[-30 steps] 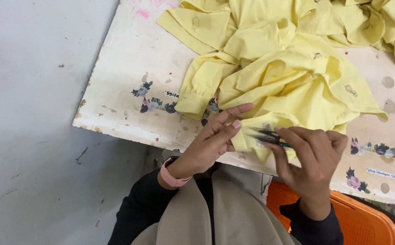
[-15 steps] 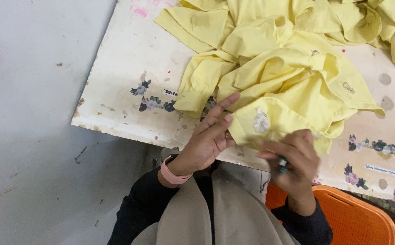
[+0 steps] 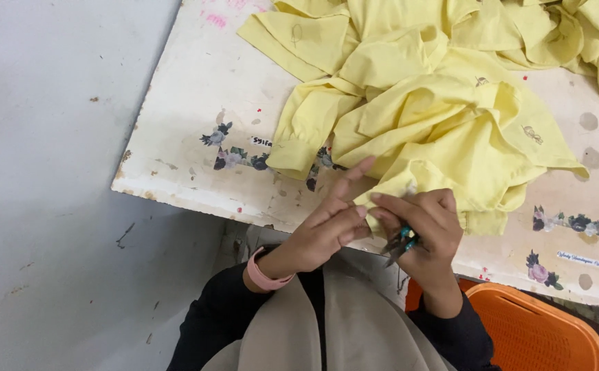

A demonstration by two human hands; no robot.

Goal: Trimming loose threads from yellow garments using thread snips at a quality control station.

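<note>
Nearest, the right hand (image 3: 423,223) closes around small teal-handled thread snips (image 3: 401,243), blades pointing near-left. Its fingertips meet the left hand (image 3: 327,230), fingers loosely extended, at the near edge of the crumpled yellow cotton garment (image 3: 444,130), which spreads far-right over the worn white table (image 3: 189,137).

Small white labels (image 3: 261,141) on table (image 3: 189,137)
</note>
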